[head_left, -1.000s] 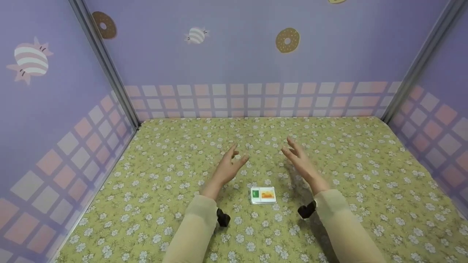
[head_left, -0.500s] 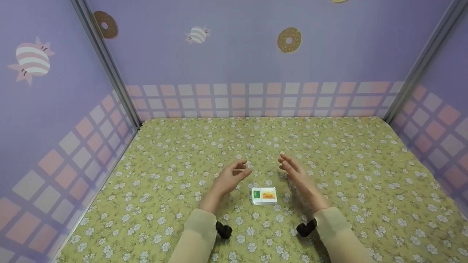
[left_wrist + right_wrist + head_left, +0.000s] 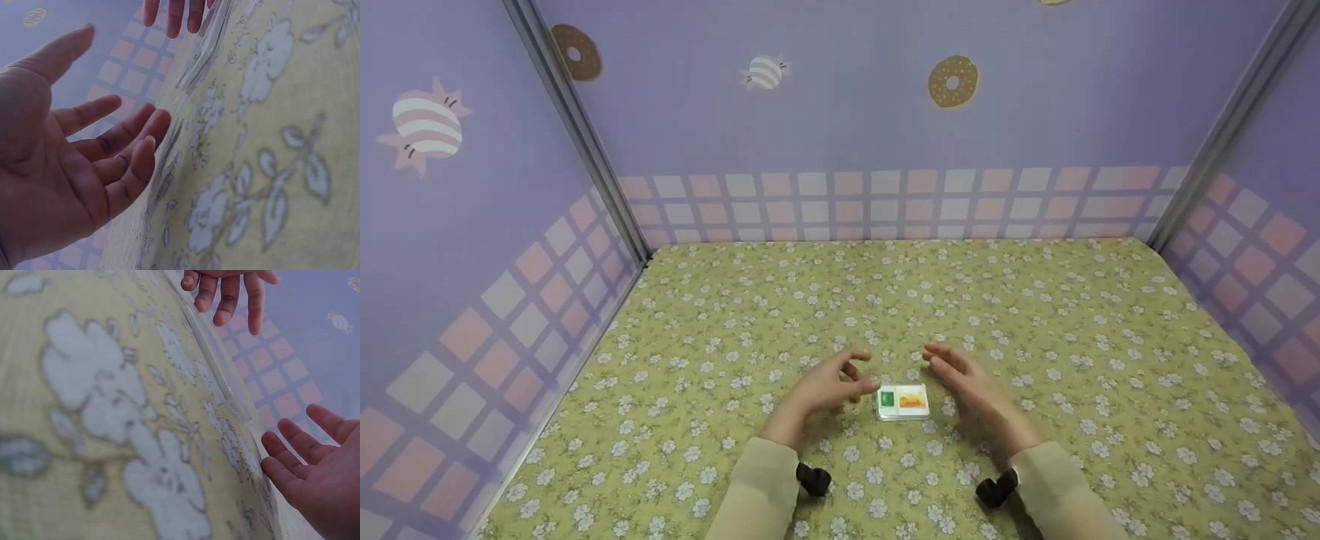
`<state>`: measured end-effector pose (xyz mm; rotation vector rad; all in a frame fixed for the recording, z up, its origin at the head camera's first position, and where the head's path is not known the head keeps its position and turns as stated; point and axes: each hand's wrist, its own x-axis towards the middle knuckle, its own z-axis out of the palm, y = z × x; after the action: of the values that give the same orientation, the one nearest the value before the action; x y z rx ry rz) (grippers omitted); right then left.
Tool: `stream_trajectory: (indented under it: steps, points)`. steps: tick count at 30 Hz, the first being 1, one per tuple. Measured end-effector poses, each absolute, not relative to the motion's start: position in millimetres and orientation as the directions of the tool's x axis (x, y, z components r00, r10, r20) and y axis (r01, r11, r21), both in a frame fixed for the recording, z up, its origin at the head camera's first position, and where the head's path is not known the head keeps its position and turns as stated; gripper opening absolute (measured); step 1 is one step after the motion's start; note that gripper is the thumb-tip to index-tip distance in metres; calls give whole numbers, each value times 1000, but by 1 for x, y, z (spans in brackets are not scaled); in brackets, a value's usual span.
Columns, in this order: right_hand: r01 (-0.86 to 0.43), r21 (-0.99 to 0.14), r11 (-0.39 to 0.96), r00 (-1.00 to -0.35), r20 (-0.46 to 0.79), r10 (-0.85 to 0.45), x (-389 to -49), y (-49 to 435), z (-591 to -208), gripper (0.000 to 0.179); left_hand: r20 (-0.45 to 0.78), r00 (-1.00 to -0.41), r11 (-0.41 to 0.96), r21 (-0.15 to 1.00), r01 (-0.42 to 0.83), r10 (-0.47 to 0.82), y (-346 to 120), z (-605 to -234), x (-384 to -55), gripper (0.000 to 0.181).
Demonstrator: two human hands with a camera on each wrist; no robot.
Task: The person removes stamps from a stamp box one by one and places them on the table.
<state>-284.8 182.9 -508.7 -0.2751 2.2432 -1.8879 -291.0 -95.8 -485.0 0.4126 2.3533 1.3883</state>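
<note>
A flat clear plastic case (image 3: 903, 403) with a green patch and an orange picture on its white face lies on the flowered cloth. In the wrist views the case (image 3: 206, 48) shows edge-on as a thin transparent slab. Just left of it is my left hand (image 3: 826, 386), fingers loosely bent and palm facing inward, thumb tip at the case's upper left corner in the head view. My right hand (image 3: 971, 386) is on the other side, a little apart from the case, with its fingers relaxed and pointing inward. Neither hand grips anything.
Green-yellow flowered cloth (image 3: 735, 315) covers the tabletop. Purple panels with printed doughnuts, sweets and pink-and-white squares (image 3: 885, 191) enclose the back and both sides, joined by grey posts (image 3: 585, 142). Black wrist cameras (image 3: 814, 480) sit on both sleeves.
Both hands have come back toward the body and lower, from beyond the case to either side of it. Their fingers bend inward more. The case has stayed on the cloth.
</note>
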Motion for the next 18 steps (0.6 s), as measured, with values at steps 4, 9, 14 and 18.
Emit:
stream_trajectory:
  steps: [4,9,14,18]
  points:
    - [-59,-963,262,-951,-25,-309,-283,183,-513,56,-185,-869,502,861,82,459,-97,-486,-290,61]
    - [-117,-944,308,-921,-13,-389,-282,185,-516,60,-184,-862,534,838,113,472,-94,-487,-289,61]
    - [-152,-933,325,-911,5,-413,-282,187,-520,62,-164,-867,558,817,148,471,-89,-491,-289,60]
    - [-181,-925,335,-909,27,-417,-283,189,-523,63,-162,-872,568,809,151,462,-86,-494,-286,60]
